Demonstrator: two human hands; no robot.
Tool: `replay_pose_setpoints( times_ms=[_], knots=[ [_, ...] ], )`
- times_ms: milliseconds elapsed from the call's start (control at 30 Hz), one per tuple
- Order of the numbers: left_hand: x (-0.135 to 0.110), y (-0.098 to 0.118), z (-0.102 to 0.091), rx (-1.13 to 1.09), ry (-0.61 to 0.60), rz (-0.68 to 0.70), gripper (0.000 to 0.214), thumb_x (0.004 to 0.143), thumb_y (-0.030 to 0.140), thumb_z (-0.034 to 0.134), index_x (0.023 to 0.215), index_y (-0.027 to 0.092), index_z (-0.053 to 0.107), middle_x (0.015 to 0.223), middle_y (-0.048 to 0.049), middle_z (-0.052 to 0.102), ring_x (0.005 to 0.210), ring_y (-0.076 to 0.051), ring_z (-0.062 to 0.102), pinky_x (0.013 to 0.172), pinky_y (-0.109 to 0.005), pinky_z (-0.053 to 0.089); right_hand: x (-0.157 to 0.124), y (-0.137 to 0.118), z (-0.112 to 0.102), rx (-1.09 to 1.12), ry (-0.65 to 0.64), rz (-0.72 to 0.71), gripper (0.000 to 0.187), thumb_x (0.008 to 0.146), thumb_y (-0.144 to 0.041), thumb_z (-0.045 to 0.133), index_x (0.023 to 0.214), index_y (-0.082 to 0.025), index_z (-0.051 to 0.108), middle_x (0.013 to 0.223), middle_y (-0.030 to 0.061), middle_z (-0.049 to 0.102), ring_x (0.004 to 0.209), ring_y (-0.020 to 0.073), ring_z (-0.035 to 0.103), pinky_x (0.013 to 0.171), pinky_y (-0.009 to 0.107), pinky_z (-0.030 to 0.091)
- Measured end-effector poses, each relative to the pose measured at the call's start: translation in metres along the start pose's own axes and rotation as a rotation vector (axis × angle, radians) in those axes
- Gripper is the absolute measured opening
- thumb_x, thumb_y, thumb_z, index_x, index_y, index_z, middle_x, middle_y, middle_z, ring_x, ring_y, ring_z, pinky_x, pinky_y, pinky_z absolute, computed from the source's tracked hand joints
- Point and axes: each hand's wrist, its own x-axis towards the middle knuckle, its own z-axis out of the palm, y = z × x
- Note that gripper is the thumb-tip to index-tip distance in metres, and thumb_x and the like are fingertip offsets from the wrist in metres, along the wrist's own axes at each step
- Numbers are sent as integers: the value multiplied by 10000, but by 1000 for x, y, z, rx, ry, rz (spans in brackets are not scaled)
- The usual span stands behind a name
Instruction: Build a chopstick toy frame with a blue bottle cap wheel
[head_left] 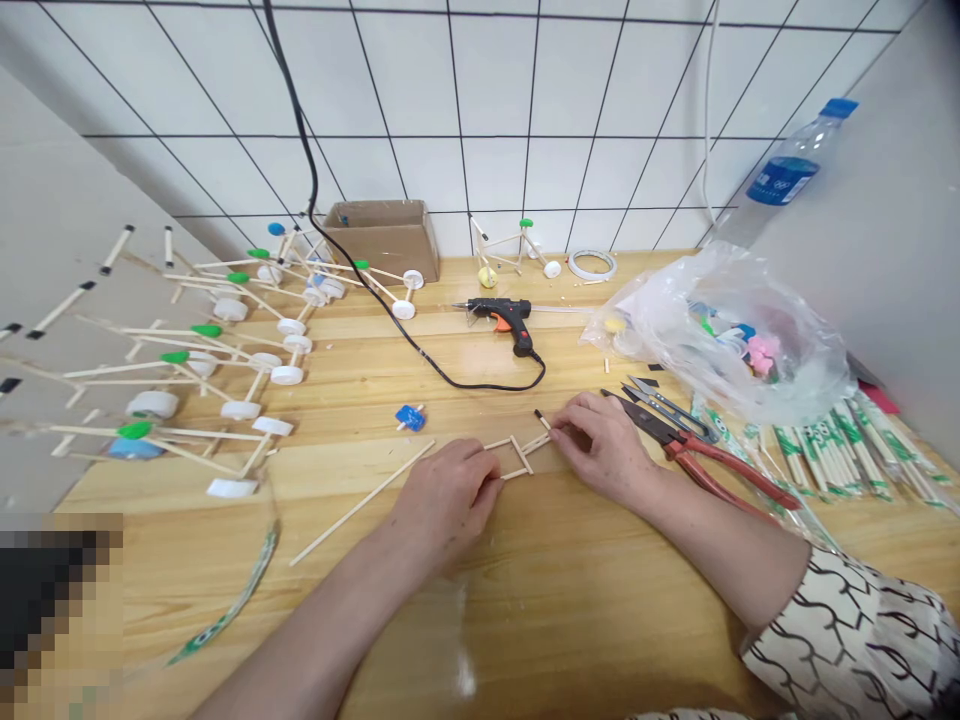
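I have the left hand (442,505) and right hand (600,450) with fingers clamped on the thin pale wooden stick frame (521,455); a weak grip could let it slip.

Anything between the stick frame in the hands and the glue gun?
Only the black power cord of the hot glue gun. It lies on the table just beyond the wooden stick frame held by the left hand and right hand.

Pale bamboo sticks (521,455), black-patterned cream sleeve (847,630)
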Motion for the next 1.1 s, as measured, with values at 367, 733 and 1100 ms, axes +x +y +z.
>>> replay_pose_setpoints(
  times_ms=[367,733,1100],
  knots=[
    [0,-1,1,-22,14,-1,155,814,183,465,715,187,583,772,-25,597,733,-151,554,649,-257,407,0,0,1,-8,12,12,83,802,-190,546,761,-177,617,719,27,581,699,160,534,689,313,335],
    [-1,-1,2,-27,22,15,157,814,173,461,711,186,578,764,-23,593,721,-146,547,641,-253,403,0,-2,0,-49,-6,13,139,796,-208,536,663,-172,555,655,14,562,649,144,514,658,300,319],
    [-1,0,2,-17,29,4,150,812,184,476,708,185,584,760,-22,592,715,-148,550,638,-258,406,0,-3,0,-58,1,23,121,775,-218,556,662,-176,554,652,15,565,652,156,520,661,313,323]
  ],
)
